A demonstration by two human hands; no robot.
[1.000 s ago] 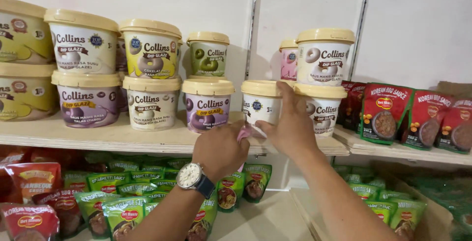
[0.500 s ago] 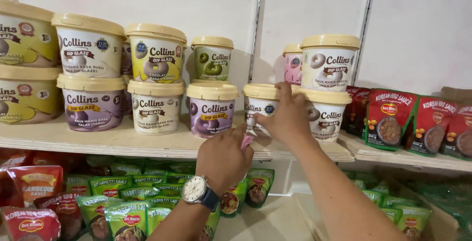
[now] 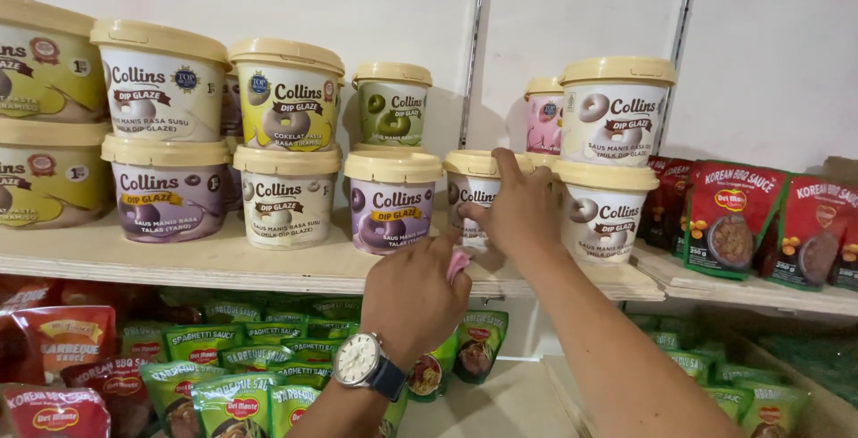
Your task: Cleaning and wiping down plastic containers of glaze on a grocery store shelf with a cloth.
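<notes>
Right hand on a shelf tub, left hand bunching a pink cloth.

Head view: the right hand (image 3: 518, 210) wraps its fingers (image 3: 508, 168) round a small white tub (image 3: 472, 195) on the wooden shelf (image 3: 223, 264), between the purple tub (image 3: 391, 201) and a larger white one (image 3: 603, 210). The left hand (image 3: 413, 299), wearing a watch (image 3: 362, 359), closes its fingers on a pink cloth (image 3: 458, 264) just below that tub.

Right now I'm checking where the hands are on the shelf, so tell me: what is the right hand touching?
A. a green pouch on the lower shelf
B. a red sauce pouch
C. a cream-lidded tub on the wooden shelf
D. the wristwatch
C: the right hand grips a cream-lidded tub standing on the wooden shelf, beside the purple-labelled tub.
</notes>
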